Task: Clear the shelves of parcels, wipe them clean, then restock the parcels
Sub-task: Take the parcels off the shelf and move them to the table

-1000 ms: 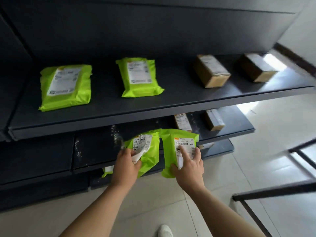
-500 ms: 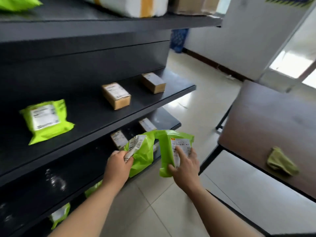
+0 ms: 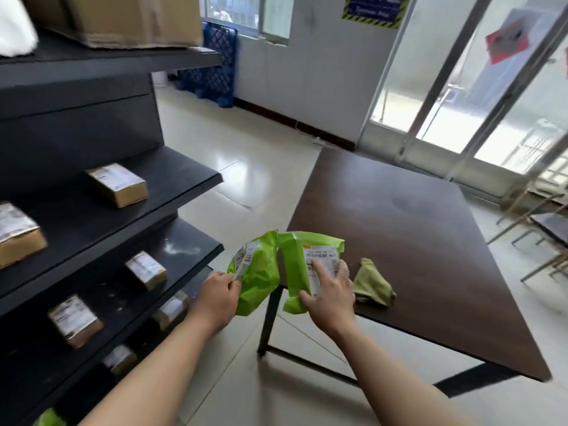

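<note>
both forearms stretched forward — left hand (image 3: 218,298) grip pinches a crumpled green parcel (image 3: 258,284), right hand (image 3: 330,298) grip clamped on second green parcel (image 3: 295,265), white label facing up. both held in air at near corner of desk (image 3: 415,229) — shelves (image 3: 172,182) at 9 o'clock.

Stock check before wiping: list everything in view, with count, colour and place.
shelves: one unit, dark grey, left
table: one, dark brown, right of shelves
green parcels: two, lime, held before the table's near corner
small boxes: six, brown, white labels, on middle and lower shelves
carton: one, brown, top shelf
white parcel: one, top shelf, left edge
green packet: one, partly seen, lowest shelf
cloth: one, olive green, crumpled on table
pallet: one, blue, against far wall
left hand: grips left parcel
right hand: grips right parcel
</note>
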Tool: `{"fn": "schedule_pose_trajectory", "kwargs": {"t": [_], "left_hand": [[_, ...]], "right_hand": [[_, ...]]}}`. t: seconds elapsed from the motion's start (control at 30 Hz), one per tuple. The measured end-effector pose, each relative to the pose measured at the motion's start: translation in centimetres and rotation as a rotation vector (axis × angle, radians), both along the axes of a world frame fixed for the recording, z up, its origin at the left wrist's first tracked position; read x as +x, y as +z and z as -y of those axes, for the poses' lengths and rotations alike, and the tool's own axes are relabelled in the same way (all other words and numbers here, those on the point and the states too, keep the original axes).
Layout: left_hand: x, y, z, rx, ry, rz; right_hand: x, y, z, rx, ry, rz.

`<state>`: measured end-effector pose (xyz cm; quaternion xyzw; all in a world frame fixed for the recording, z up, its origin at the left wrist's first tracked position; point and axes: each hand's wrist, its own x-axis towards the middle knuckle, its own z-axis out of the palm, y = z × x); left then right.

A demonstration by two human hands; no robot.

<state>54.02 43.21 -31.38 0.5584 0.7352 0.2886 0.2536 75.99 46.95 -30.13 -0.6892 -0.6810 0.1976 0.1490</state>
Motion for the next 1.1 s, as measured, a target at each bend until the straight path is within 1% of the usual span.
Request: {"fn": "schedule_pose_trajectory", "kwargs": {"t": [0.13, 0.3, 0.47, 0.57, 0.67, 0.8, 1.1], "left_hand": [[5.0, -0.3, -4.4, -0.03, -0.055, 0.003], [9.4, -0.9, -9.0, -0.104, -0.048, 0.0], [12.2, -1.7, -14.0, -0.133, -0.088, -0.102], [13.6, -2.4, -17.9, -0.119, -0.118, -0.193], [14.8, -3.1, -21.9, -0.11, -0.156, -0.244], [15.8, -4.2, -27.2, -0.157, -0.199, -0.309], [16.4, -7.2, -37.4, -0.241, -0.278, -0.355]], "right_hand": [[5.1, 0.1, -3.5, -0.01, -0.049, 0.008], [10.0, -0.3, -7.0, -0.051, -0.138, 0.048], [13.3, -1.0, -10.9, -0.081, -0.228, 0.063], [14.7, -1.5, -13.8, -0.08, -0.269, 0.073], [15.5, -1.9, -16.9, -0.09, -0.308, 0.083], [16.0, -2.8, -21.6, -0.128, -0.353, 0.098], [16.7, -6.1, -30.8, -0.196, -0.433, 0.12]]}}
